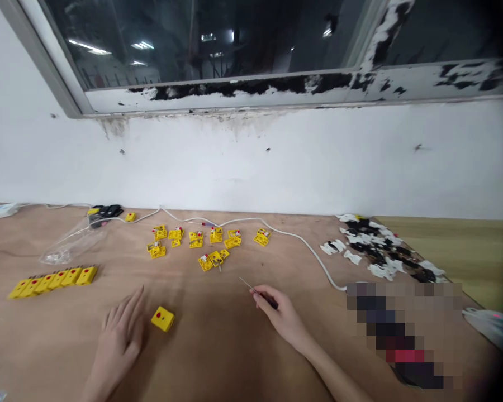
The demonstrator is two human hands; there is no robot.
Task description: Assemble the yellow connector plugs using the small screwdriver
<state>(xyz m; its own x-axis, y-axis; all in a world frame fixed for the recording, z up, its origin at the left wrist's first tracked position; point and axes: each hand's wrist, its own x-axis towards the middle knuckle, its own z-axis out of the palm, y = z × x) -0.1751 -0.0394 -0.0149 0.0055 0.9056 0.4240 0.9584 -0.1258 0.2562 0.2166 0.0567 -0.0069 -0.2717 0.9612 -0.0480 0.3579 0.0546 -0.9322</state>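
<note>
My left hand (121, 329) hovers over or rests on the table at the left, fingers stretched out and holding nothing. Just right of its fingers lies a closed yellow plastic box (163, 318) with a red button on top, apart from the hand. In my right hand (279, 314) is a thin screwdriver (270, 301), its dark handle gripped between thumb and fingers and its shaft pointing up and left. Farther back are several opened yellow cases (216, 258) with small parts inside. A row of closed yellow boxes (52, 282) stands at the left.
White cable (295, 234) runs along the back of the brown table (218, 357). Black and white pieces (377, 248) pile up at the right. A clear plastic bag (73, 243) lies back left, near a power strip (0, 211). Another screwdriver (207, 224) lies behind the cases.
</note>
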